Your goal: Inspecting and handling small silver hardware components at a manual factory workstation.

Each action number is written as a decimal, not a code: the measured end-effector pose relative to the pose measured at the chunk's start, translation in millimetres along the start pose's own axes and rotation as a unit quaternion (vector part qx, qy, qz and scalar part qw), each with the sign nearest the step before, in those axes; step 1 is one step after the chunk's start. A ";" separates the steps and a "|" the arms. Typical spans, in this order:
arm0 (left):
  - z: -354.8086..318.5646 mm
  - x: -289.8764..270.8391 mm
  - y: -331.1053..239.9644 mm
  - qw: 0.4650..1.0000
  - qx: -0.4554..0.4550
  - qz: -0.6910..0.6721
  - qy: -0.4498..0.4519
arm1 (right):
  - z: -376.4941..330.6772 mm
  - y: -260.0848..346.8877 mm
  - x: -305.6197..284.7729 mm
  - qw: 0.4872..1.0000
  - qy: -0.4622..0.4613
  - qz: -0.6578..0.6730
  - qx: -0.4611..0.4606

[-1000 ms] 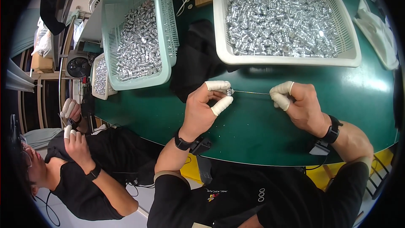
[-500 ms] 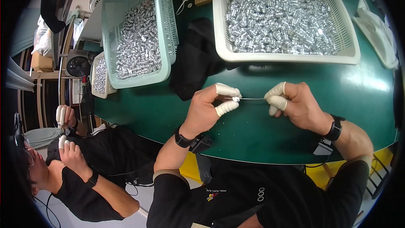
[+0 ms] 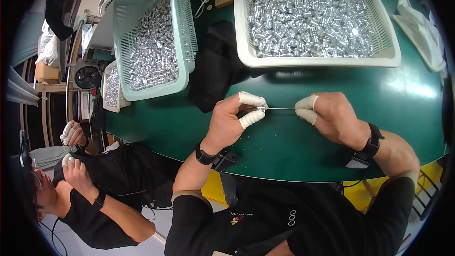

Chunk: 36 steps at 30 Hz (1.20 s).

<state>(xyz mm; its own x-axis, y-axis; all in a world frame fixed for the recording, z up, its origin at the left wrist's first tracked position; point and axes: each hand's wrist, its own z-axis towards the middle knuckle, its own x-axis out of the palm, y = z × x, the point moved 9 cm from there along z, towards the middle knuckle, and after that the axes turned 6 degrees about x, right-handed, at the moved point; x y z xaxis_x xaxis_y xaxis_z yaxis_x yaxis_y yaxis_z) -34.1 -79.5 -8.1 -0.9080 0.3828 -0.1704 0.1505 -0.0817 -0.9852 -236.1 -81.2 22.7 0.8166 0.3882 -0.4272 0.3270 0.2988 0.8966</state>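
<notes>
Hands level above green counter, facing each other. Left hand pinching small silver metal sleeve between white-capped thumb and forefinger, steadied at chest height, probably for threading. Right hand gripping thin steel wire by capped fingertips, aimed straight at sleeve. White plastic basket of silver parts just beyond, within reach; pale green basket farther left. Black cloth between baskets.

Thin metal rod, level, with small silver piece
</notes>
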 end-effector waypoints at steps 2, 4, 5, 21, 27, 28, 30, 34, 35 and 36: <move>0.3 0.9 -4.0 0.999 0.021 0.045 0.010 | -9.3 -34.3 23.4 0.928 0.094 0.228 0.278; 0.9 1.9 -5.3 0.999 0.022 0.031 0.001 | -9.3 -34.4 21.8 0.929 0.086 0.235 0.274; 1.2 1.9 -6.1 1.000 0.023 0.017 -0.009 | -8.7 -34.6 20.8 0.929 0.078 0.243 0.270; -2.0 1.5 0.4 1.000 -0.001 -0.015 -0.020 | -1.3 -14.4 6.9 0.989 0.027 0.095 0.108; -3.9 1.6 6.0 0.997 -0.035 -0.061 -0.014 | -9.2 27.6 -2.5 0.976 -0.038 -0.140 -0.162; -3.5 2.2 4.3 0.999 -0.022 -0.039 -0.009 | -0.6 5.4 -0.3 0.999 0.015 -0.031 -0.010; -3.0 3.4 0.8 1.000 0.004 0.005 -0.001 | -10.8 -36.2 21.7 0.932 0.118 0.185 0.288; -1.3 1.5 1.1 0.999 -0.020 -0.048 -0.012 | -2.3 8.4 -1.9 0.998 -0.037 -0.008 -0.049; -1.5 0.5 1.0 0.999 -0.020 -0.048 -0.012 | -3.0 7.2 -3.4 0.998 -0.036 -0.008 -0.049; -1.8 0.0 2.2 0.997 -0.028 -0.065 -0.011 | -4.8 15.0 -3.4 0.993 -0.030 -0.064 -0.093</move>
<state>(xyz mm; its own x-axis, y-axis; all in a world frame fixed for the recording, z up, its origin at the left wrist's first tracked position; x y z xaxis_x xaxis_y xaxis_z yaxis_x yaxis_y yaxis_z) -33.0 -78.0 -10.3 -0.9297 0.3659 -0.0418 0.0521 0.0184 -0.9985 -236.3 -73.8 37.0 0.8027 0.2860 -0.5234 0.3406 0.5006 0.7959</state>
